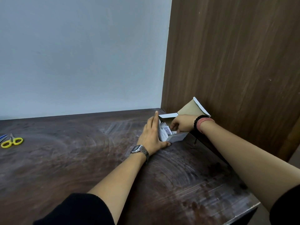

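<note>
Left hand (151,137), fingers straight, presses on box (177,137) just to its right. Right hand (183,123) reaches inside, fingers pinching paper (164,132). Lid (190,108) already open; paper likely not yet out.

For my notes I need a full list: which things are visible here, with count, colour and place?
box: 1, white-grey, open, far right table corner
printed paper: 1, white, inside box
scissors: 1, yellow handles, table's left edge
blue item: 1, beside scissors, cut off
table: 1, dark brown
wooden panel: 1, brown, right
wall: 1, pale grey, behind
watch: 1, silver, left wrist
bracelets: 2, black, pink, right wrist
left hand: 1, flat against box's left side
right hand: 1, fingers inside box
</note>
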`<state>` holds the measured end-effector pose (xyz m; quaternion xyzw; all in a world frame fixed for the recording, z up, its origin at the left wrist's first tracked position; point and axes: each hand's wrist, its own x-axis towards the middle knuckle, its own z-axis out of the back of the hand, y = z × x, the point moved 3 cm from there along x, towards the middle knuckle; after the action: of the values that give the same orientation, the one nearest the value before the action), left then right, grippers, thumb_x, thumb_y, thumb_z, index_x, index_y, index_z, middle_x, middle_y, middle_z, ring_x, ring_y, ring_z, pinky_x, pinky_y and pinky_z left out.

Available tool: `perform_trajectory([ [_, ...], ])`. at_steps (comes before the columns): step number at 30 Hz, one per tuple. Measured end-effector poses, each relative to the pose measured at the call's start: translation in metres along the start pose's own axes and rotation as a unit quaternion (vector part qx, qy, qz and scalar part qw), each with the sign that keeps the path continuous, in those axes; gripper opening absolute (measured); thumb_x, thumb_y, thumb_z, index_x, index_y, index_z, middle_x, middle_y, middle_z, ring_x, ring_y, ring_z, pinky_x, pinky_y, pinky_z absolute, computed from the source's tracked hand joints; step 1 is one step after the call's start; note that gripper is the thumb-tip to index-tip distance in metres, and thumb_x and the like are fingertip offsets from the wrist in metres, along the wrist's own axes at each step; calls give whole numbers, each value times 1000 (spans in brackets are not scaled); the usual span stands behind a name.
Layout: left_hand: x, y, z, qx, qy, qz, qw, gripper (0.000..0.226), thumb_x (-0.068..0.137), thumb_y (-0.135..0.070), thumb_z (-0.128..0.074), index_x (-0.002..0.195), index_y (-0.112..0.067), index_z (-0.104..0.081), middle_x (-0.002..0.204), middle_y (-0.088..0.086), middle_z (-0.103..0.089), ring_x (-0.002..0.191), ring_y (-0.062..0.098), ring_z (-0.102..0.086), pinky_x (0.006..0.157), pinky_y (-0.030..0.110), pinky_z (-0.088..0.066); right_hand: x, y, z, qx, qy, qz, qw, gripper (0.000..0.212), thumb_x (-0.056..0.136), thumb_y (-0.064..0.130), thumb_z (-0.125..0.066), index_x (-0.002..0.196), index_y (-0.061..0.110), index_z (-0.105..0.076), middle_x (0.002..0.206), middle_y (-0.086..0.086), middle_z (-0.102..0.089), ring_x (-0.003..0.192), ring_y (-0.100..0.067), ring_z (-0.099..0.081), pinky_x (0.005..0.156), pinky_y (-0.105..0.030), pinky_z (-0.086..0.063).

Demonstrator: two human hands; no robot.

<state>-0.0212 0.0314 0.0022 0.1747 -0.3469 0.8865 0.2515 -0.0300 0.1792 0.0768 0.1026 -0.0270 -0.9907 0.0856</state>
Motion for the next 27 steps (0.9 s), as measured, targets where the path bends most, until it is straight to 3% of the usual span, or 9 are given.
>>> perform_trajectory([
  [2,0,0,0,5,-1,-5,1000,134,58,-44,-86,151,-23,9,149,2,-24,136,24,-30,109,38,-36,7,0,-6,-77,-27,-24,996,21,84,-2,-48,88,7,-67,91,-9,-66,92,-31,-60,73,-30,-49],
  [4,1,1,-1,5,0,-7,1000,134,59,-43,-86,151,-23,9,149,2,-24,136,24,-31,109,37,-36,14,0,-13,-115,-36,-50,991,18,85,1,-47,71,10,-54,76,-7,-55,80,-28,-53,59,-27,-40],
  [9,1,0,-1,8,2,-10,1000,133,60,-44,-85,151,-23,10,150,2,-22,137,24,-30,110,35,-33,26,3,-15,-117,-55,-89,988,29,87,4,-51,62,15,-40,69,-3,-46,81,-26,-53,72,-29,-43],
  [17,1,0,-2,10,2,-16,1000,133,60,-43,-85,151,-23,11,151,2,-20,138,25,-29,110,37,-34,22,6,-13,-116,-90,-104,984,36,87,2,-55,60,14,-34,64,-3,-39,76,-26,-48,67,-28,-39],
  [21,1,0,-1,10,5,-12,1000,133,61,-43,-85,151,-24,10,152,1,-19,138,25,-29,110,39,-36,18,6,-9,-112,-115,-102,982,27,88,-1,-49,66,10,-39,78,-8,-47,79,-27,-49,71,-29,-40],
  [27,1,2,-1,1,10,11,1000,132,61,-46,-84,151,-25,9,151,1,-23,136,26,-32,105,40,-40,8,10,6,-143,-140,-100,975,43,86,0,-56,60,17,-25,65,-2,-33,75,-29,-46,65,-31,-39],
])
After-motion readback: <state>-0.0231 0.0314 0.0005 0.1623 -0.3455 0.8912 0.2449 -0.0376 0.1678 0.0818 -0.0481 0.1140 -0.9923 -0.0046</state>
